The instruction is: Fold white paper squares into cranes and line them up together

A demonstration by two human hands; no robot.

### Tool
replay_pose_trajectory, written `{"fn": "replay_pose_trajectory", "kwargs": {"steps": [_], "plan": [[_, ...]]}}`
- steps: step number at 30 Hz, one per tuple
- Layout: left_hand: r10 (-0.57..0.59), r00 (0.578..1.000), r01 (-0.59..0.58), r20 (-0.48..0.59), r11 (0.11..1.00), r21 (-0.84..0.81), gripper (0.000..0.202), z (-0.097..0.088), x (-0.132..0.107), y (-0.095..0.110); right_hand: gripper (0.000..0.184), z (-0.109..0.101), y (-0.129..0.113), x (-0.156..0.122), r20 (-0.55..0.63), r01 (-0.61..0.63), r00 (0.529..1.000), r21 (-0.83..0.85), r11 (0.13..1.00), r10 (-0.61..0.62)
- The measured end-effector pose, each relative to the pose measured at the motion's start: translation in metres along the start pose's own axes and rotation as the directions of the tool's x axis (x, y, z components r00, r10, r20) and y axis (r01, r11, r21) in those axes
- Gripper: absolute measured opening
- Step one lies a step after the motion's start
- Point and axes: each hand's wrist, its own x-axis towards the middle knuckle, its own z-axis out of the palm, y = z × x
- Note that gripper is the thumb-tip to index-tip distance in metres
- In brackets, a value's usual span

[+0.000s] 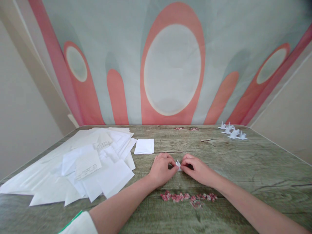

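A small folded piece of white paper (178, 164) is pinched between my two hands, above the middle of the wooden table (185, 180). My left hand (163, 168) grips its left side with thumb and fingertips. On the opposite side, my right hand (194, 165) pinches it the same way. A pointed tip of the paper stands up between the fingers; the fingertips hide part of the rest. Just beyond my left hand lies a small stack of square white paper (144, 146).
Loose white sheets (114, 178), some with writing, spread over the table's left side. Several folded white paper cranes (234, 132) stand at the back right. A printed pink flower row (177, 196) crosses the tabletop near my forearms. A patterned backdrop (129, 32) hangs behind.
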Motion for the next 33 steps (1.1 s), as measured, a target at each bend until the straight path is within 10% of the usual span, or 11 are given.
{"fn": "replay_pose_trajectory", "kwargs": {"steps": [33], "plan": [[-0.024, 0.996, 0.010, 0.091, 0.989, 0.151, 0.012, -0.009, 0.009, 0.007, 0.009, 0.007, 0.000, -0.001, -0.075, -0.057, 0.996, -0.078, 0.995, 0.051]]}}
